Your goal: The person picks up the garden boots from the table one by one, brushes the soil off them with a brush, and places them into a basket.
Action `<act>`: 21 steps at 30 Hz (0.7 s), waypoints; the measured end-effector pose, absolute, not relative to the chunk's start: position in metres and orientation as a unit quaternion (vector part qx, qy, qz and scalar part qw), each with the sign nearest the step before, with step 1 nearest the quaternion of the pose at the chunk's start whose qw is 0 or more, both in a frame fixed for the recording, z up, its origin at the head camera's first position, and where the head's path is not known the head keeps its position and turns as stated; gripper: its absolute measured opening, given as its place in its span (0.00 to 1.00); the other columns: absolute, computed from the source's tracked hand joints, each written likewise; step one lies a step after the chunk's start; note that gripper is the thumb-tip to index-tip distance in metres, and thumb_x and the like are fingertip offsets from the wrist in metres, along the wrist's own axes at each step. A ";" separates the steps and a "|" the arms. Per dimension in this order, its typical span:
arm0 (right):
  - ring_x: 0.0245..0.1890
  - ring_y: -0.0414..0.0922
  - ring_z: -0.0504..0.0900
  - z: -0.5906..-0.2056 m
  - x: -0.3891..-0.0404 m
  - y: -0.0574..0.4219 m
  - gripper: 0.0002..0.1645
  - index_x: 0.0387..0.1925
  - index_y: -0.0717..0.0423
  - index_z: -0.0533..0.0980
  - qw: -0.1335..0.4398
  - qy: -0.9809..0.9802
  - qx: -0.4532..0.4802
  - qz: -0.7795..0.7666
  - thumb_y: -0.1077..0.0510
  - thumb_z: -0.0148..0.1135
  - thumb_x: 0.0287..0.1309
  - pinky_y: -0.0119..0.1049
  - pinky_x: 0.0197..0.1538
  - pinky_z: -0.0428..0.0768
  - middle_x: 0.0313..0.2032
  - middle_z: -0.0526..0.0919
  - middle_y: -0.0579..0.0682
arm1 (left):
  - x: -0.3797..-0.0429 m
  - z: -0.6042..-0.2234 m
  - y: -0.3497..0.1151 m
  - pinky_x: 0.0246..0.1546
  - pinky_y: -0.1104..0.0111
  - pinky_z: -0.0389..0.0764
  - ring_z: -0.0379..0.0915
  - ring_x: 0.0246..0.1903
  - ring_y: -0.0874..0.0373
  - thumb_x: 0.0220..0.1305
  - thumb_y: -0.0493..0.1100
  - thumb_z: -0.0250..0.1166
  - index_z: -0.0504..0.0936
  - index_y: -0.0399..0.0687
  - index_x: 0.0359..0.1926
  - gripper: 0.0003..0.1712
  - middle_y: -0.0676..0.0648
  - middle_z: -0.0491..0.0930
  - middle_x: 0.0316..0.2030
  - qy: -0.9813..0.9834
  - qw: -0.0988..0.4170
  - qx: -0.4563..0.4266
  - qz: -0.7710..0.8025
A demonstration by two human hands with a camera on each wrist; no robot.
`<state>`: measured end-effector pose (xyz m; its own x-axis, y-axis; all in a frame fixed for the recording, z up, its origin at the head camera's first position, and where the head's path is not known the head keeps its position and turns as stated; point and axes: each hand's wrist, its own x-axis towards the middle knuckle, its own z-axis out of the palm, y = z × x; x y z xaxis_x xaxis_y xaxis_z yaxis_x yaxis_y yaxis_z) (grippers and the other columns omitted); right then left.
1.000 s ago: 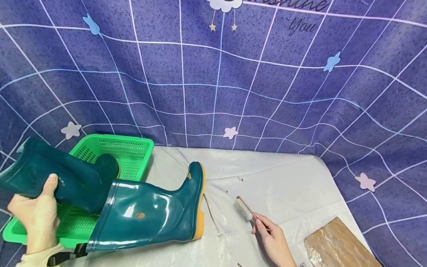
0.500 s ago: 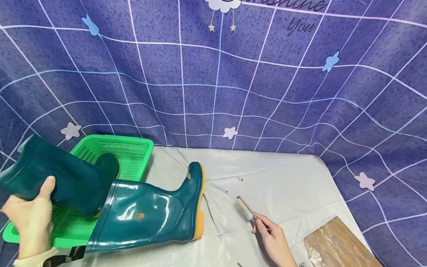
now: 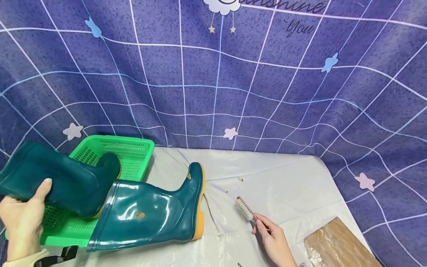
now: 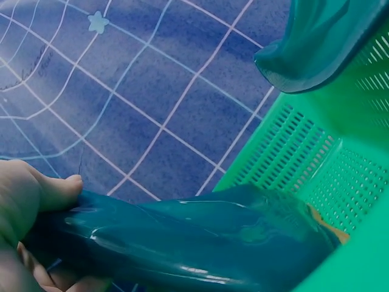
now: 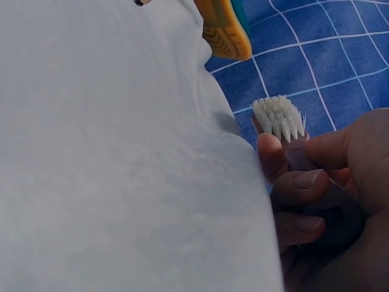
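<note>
At the left of the head view, my left hand (image 3: 25,220) grips the shaft of a dark teal rubber boot (image 3: 63,178). Its foot end is down inside a green plastic basket (image 3: 146,159); the left wrist view shows my thumb over the top of the shaft (image 4: 170,237). A second teal rubber boot (image 3: 153,211), with a yellow sole and brown smudges, lies on its side, its shaft overlapping the basket's right edge. My right hand (image 3: 275,241) holds a scrub brush (image 3: 245,209) by its handle, white bristles facing left, low over the white table cover.
A brown, plastic-wrapped slab (image 3: 340,243) lies at the right front of the white table cover (image 3: 267,170). Small brown crumbs (image 3: 240,179) are scattered on it. Behind hangs a purple-blue curtain (image 3: 200,74) with grid lines and stars.
My left hand has shifted a little left and down, and the top of the boot it holds has gone with it. The right hand with the scrub brush has stayed in place.
</note>
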<state>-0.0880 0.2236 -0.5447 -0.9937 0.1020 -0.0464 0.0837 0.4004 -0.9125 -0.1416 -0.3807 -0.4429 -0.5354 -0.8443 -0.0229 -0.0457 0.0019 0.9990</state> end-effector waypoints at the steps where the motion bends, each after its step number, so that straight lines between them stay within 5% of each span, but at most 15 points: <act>1: 0.19 0.34 0.68 -0.545 -0.088 0.224 0.19 0.61 0.57 0.84 0.010 -0.838 -0.055 0.543 0.54 0.58 0.79 0.30 0.26 0.72 0.30 0.86 0.44 | -0.141 -0.442 -0.381 0.69 0.80 0.66 0.74 0.53 0.76 0.67 0.44 0.75 0.80 0.62 0.69 0.30 0.72 0.80 0.50 -0.635 0.321 0.358 -0.605; 16: 0.33 0.33 0.80 -0.548 -0.087 0.223 0.17 0.60 0.55 0.85 0.032 -0.853 -0.038 0.519 0.55 0.58 0.79 0.28 0.42 0.78 0.28 0.86 0.39 | -0.137 -0.450 -0.386 0.75 0.76 0.64 0.69 0.56 0.81 0.69 0.56 0.72 0.71 0.67 0.78 0.38 0.75 0.74 0.61 -0.706 0.258 0.403 -0.522; 19: 0.33 0.33 0.80 -0.548 -0.087 0.223 0.17 0.60 0.54 0.85 0.026 -0.854 -0.039 0.519 0.55 0.58 0.79 0.28 0.43 0.78 0.29 0.86 0.39 | -0.134 -0.453 -0.389 0.54 0.82 0.80 0.73 0.42 0.86 0.69 0.53 0.72 0.71 0.67 0.77 0.38 0.76 0.77 0.50 -0.697 0.250 0.396 -0.543; 21: 0.34 0.33 0.80 -0.548 -0.088 0.223 0.18 0.61 0.54 0.84 0.022 -0.854 -0.040 0.519 0.54 0.58 0.80 0.28 0.44 0.79 0.29 0.86 0.38 | -0.131 -0.453 -0.391 0.31 0.87 0.78 0.71 0.30 0.89 0.69 0.52 0.72 0.69 0.66 0.78 0.39 0.76 0.75 0.43 -0.694 0.237 0.398 -0.551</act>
